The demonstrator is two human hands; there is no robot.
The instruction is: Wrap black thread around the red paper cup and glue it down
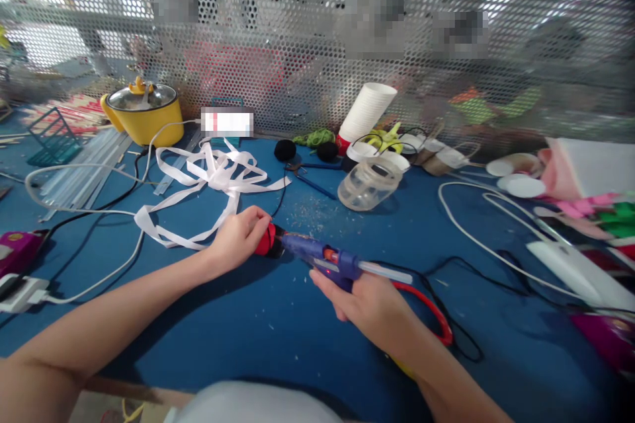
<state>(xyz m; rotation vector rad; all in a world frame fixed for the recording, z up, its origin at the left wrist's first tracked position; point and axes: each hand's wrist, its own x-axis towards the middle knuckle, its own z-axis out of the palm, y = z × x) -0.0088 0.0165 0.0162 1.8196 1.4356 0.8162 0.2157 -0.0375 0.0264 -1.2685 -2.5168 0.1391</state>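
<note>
My left hand [241,236] is closed around a small red and black object [266,242], which may be a cup; the fingers hide part of it. A blue hot glue gun [317,253] is gripped in my right hand [374,304]. Its nozzle points left and meets the red and black object, though I cannot tell whether they touch. A clear glue stick [387,272] pokes out of the gun's back end, and a small red light glows on its side. Beyond my left hand, white ribbon [218,172] lies in loose loops.
Behind the hands are pliers [313,182], a clear plastic jar [367,186] on its side and stacked white paper cups [367,109]. A yellow pot [143,115] and glue sticks [82,172] are at left. Cables [461,211] cross both sides; a perforated metal screen [297,33] stands behind.
</note>
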